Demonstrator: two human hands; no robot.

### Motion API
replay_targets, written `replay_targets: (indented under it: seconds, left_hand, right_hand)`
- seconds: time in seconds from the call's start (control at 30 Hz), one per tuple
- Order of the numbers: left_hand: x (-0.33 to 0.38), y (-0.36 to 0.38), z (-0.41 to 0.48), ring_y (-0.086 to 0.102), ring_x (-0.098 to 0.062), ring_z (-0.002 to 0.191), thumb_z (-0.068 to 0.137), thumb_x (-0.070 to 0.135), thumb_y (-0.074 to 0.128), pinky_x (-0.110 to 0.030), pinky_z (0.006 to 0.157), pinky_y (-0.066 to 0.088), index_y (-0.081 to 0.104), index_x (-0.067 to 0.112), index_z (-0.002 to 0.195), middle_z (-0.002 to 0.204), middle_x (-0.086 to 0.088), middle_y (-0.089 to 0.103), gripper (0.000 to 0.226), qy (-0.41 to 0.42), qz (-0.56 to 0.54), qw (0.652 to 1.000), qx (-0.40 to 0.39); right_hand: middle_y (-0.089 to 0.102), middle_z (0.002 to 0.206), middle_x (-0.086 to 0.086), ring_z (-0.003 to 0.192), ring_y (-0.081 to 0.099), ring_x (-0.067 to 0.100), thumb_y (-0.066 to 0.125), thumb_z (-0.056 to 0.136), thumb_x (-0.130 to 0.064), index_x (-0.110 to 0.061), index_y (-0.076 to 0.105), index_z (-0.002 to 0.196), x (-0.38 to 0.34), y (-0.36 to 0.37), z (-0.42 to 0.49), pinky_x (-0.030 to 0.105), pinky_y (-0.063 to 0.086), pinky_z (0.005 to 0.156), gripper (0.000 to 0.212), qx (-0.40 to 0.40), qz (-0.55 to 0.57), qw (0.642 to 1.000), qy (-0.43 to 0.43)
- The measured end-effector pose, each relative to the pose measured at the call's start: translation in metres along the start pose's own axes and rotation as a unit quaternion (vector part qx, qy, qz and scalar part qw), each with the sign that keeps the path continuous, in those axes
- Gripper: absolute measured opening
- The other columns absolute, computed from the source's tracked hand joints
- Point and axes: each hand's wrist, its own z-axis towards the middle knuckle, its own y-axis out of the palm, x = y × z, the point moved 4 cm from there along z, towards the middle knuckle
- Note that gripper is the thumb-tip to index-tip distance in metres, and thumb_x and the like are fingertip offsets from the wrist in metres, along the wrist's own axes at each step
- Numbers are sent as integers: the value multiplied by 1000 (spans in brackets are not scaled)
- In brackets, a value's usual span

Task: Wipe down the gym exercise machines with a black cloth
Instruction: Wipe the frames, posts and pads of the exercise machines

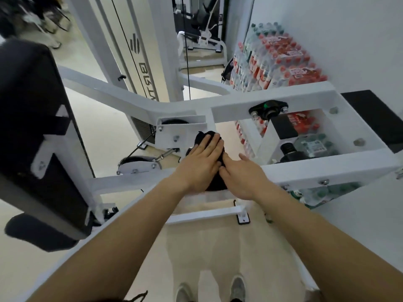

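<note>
Left hand and right hand press flat fingers on black cloth; shrink-wrapped packs hold bottles.

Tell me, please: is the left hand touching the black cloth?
Touching. The head view shows the left hand lying flat on top of the black cloth, with no gap between them.

I see my left hand and right hand pressed flat, side by side, on the black cloth over the white machine frame. Black pad at nine o'clock, bottled-water packs at one.
</note>
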Motion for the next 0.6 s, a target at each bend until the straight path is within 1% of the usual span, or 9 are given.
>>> replay_targets:
  seconds: [0.07,0.1,0.17,0.23,0.33,0.4,0.47,0.53,0.6]
  left_hand:
    - [-5,-4,10,-12,-17,153,108,32,26,-40,125,6,4,21,160,167,4,-8,57,1,-15,1000,8]
    - [-4,-6,11,-8,-16,154,109,29,28,-38,125,7,9,20,160,167,4,-3,56,-3,-35,999,28]
    - [-3,-12,0,2,-13,154,108,22,35,-30,125,9,19,19,159,166,5,8,53,-40,-90,990,96]
    - [1,-10,-19,5,-8,153,107,22,37,-22,121,11,23,20,158,165,7,9,53,-82,-123,980,131]
    - [7,2,-28,-9,-5,151,108,30,28,-25,124,6,7,23,159,163,11,-7,56,-80,-95,990,71]
    - [4,3,-15,-16,-7,148,107,36,17,-31,125,1,2,20,159,162,9,-13,57,-77,-39,995,53]
    - [4,0,6,-14,-10,150,99,42,4,-35,125,-2,4,17,160,165,4,-8,66,-88,14,994,64]
    - [4,-5,22,-4,-14,154,93,44,-3,-36,125,-2,9,15,160,167,0,3,74,-104,48,991,69]
    - [3,-4,29,1,-15,154,92,44,-4,-38,124,-1,11,15,160,167,-1,7,75,-111,66,989,72]
  right_hand:
    - [62,126,13,101,59,33,27,104,-32,-18,25,151,6,-4,16,40,39,82,49,-40,72,996,34]
    - [57,134,11,102,57,33,27,105,-33,-20,29,149,6,-6,21,39,38,80,46,-61,101,993,30]
    - [42,149,6,119,52,33,24,106,-36,-22,35,147,7,-8,28,42,40,93,45,-102,146,984,12]
    - [40,152,3,133,45,30,21,99,-58,-32,26,154,9,-8,33,44,33,110,60,-139,249,958,33]
    - [43,153,0,138,43,21,25,66,-87,-39,27,153,11,0,51,43,27,117,99,-145,420,890,102]
    - [57,140,0,129,52,16,39,71,-80,-32,51,141,12,4,64,39,32,116,86,-129,523,833,124]
    - [71,115,-2,110,63,10,43,93,-57,-24,68,116,10,-1,77,29,43,104,47,-105,596,786,126]
    - [70,93,-3,92,64,7,38,103,-39,-20,68,96,10,-12,91,21,46,87,36,-92,614,775,117]
    - [68,92,0,91,62,8,35,104,-36,-18,64,92,12,-22,105,23,45,89,36,-73,616,776,113]
